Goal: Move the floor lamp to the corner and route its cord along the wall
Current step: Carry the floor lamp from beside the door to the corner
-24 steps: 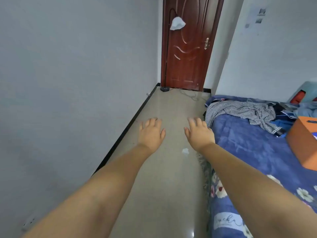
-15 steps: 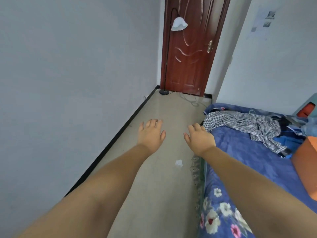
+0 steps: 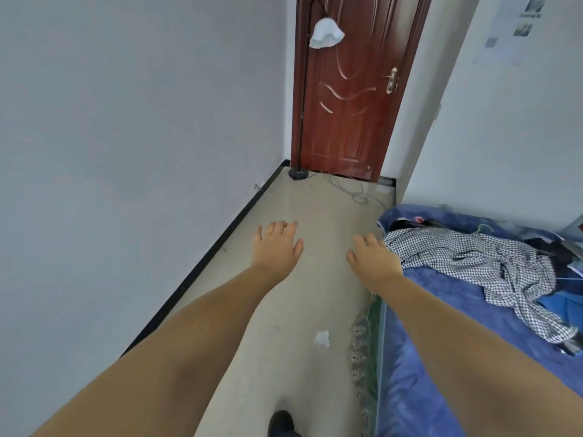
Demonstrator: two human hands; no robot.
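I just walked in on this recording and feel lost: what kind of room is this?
Most likely a small bedroom: a bed strewn with clothes, a wooden door, and a floor lamp beside it.

A: What is the person wearing on the arms?

B: Nothing that shows. Both forearms are bare up to the frame's lower edge, with no sleeve or cuff in view.

A: Anything on the left hand (image 3: 277, 246) or the right hand (image 3: 372, 258)?

B: No glove, ring, watch or band on either, as far as the backs show.

A: And lower down?

B: One dark, rounded shoe toe (image 3: 281, 422) at the bottom edge; its details are too dim to tell.
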